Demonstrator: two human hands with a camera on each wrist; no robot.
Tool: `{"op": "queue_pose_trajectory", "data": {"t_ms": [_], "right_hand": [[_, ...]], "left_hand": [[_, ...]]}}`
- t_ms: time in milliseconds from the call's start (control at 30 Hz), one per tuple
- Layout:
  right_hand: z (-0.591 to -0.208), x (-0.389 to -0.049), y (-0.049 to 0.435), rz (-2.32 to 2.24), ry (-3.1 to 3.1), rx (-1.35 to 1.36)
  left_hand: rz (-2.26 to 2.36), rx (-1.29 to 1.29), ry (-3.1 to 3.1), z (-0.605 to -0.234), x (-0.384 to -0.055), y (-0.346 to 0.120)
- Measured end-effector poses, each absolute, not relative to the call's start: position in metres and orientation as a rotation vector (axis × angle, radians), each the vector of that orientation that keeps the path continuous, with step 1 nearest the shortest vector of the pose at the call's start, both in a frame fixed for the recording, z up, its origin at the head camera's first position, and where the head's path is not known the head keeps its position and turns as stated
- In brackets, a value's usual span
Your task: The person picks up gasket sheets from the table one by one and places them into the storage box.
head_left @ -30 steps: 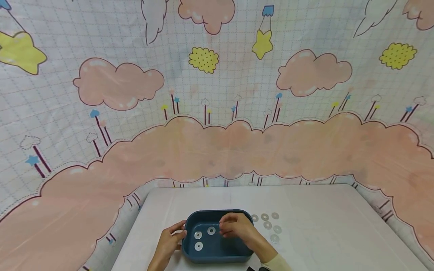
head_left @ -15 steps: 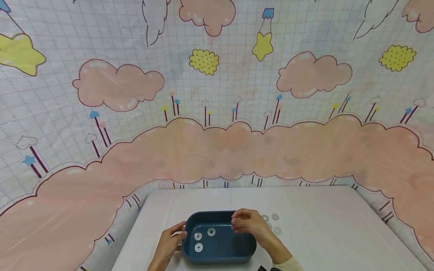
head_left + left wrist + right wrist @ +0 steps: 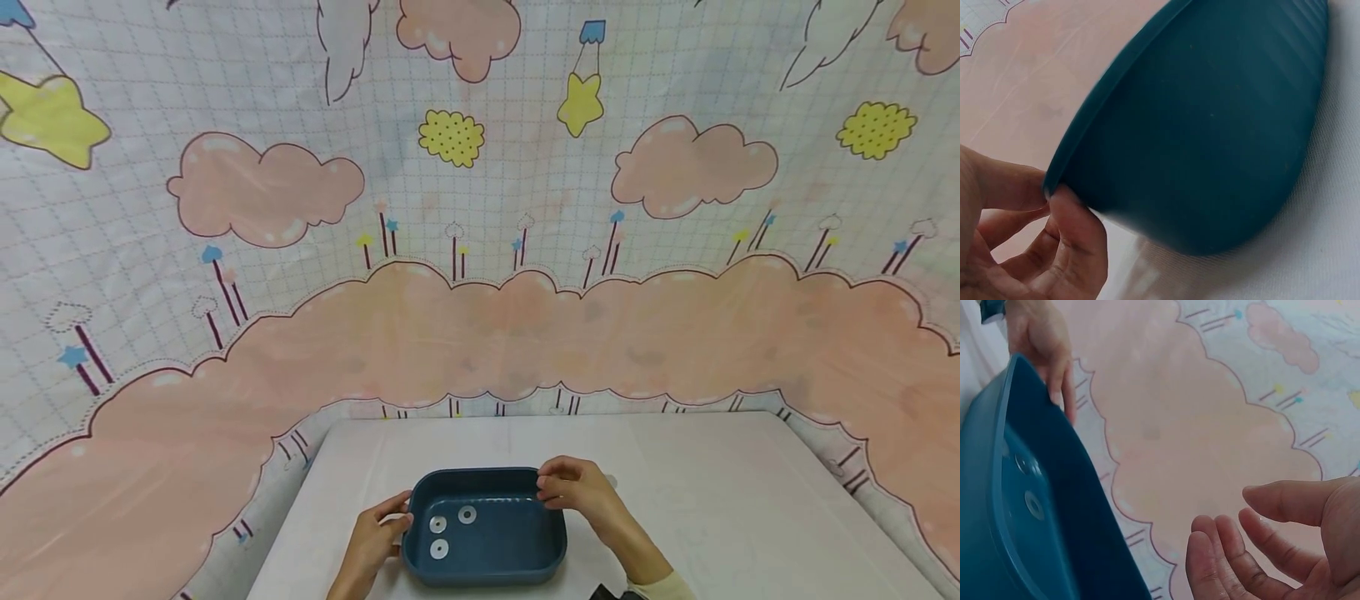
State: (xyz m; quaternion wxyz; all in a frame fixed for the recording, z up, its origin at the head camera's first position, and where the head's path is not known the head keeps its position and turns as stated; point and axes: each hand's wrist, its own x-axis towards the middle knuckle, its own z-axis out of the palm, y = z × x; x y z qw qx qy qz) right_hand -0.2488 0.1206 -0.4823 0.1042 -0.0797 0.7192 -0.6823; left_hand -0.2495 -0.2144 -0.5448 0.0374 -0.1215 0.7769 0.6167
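Observation:
A dark blue plastic tray stands on the white table with three flat metal washers inside, among them one washer near its front left. My left hand pinches the tray's left rim between thumb and fingers, as the left wrist view also shows beside the tray wall. Over the tray's back right corner hovers my right hand, fingers loosely bent. In the right wrist view that hand has its thumb apart from the fingertips and no washer visible between them.
Part of a loose washer shows on the table just behind the right hand, which hides the area around it. A patterned cloth with clouds and stars hangs behind the table and runs down both sides.
My right hand has moved right, from above the tray's inside to its right edge, covering most of the loose washers on the table. My left hand and the three washers in the tray stay put.

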Motion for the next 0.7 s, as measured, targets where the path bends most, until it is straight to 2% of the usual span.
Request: {"op": "queue_pose_trajectory", "data": {"t_ms": [700], "right_hand": [[-0.487,-0.246,0.158,-1.927,2.417,-0.081]], "left_hand": [[1.902,-0.333,2.393,-0.545,-0.250,-0.215]]}}
